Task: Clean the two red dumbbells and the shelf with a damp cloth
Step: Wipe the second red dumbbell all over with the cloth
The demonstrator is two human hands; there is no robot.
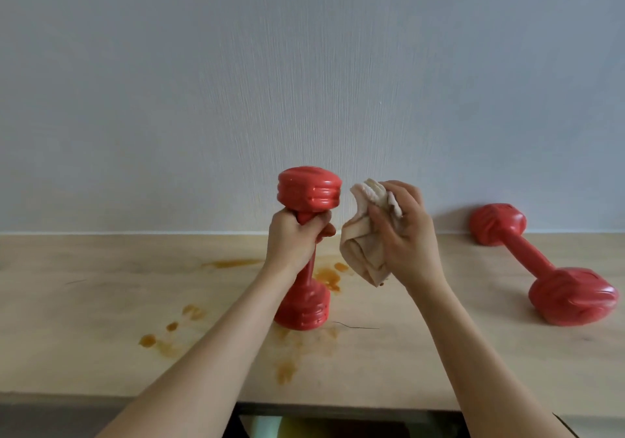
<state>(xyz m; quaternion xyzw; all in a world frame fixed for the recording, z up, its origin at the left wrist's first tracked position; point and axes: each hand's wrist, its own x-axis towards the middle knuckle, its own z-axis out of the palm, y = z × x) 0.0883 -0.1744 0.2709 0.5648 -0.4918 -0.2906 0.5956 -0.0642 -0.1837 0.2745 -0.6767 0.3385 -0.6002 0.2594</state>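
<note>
One red dumbbell [307,189] stands upright in the middle of the pale wooden shelf [101,302]. My left hand [292,238] grips its handle just under the top head, and its bottom head rests on the shelf. My right hand [407,231] holds a crumpled beige cloth [363,241] just right of the dumbbell's top head, a small gap between them. The second red dumbbell [544,265] lies on its side at the right of the shelf, one end against the wall.
Orange-brown stains [326,277] spot the shelf around and left of the upright dumbbell, some near the front edge. A light textured wall [304,82] rises directly behind the shelf. Below the front edge a dark opening [321,427] shows.
</note>
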